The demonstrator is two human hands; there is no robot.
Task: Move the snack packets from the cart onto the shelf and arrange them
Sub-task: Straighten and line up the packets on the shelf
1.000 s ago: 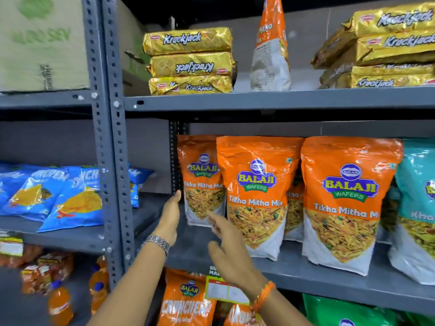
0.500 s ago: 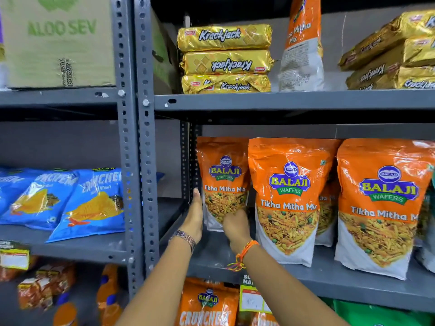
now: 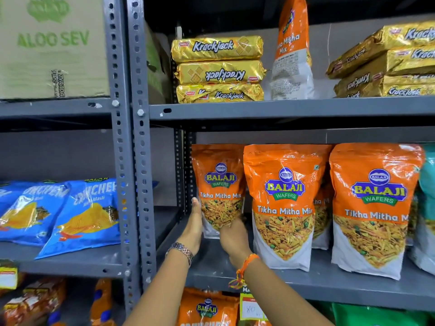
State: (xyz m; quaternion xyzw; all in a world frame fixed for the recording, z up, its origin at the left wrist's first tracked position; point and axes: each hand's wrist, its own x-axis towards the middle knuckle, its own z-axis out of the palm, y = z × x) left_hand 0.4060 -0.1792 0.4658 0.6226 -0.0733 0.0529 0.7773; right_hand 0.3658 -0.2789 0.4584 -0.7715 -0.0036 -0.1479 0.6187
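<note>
An orange Tikha Mitha Mix packet [image 3: 220, 182] stands upright at the back left of the grey middle shelf [image 3: 329, 283]. My left hand [image 3: 193, 228] lies flat against its left side, fingers straight. My right hand [image 3: 233, 238] grips its lower right corner. Two more orange packets of the same kind [image 3: 283, 203] [image 3: 374, 208] stand nearer the shelf's front, to the right. The cart is out of view.
Gold Krackjack packs [image 3: 217, 69] and a side-on orange packet [image 3: 292, 50] sit on the upper shelf. A perforated grey upright [image 3: 141, 184] stands left of my hands. Blue Crunchem packets [image 3: 87, 215] lie on the left rack, under an Aloo Sev carton [image 3: 51, 45]. A teal packet [image 3: 427, 208] stands far right.
Both hands reached forward from the shelf's front edge to the back-left orange packet and closed in on its two sides. The view shifted left and closer.
</note>
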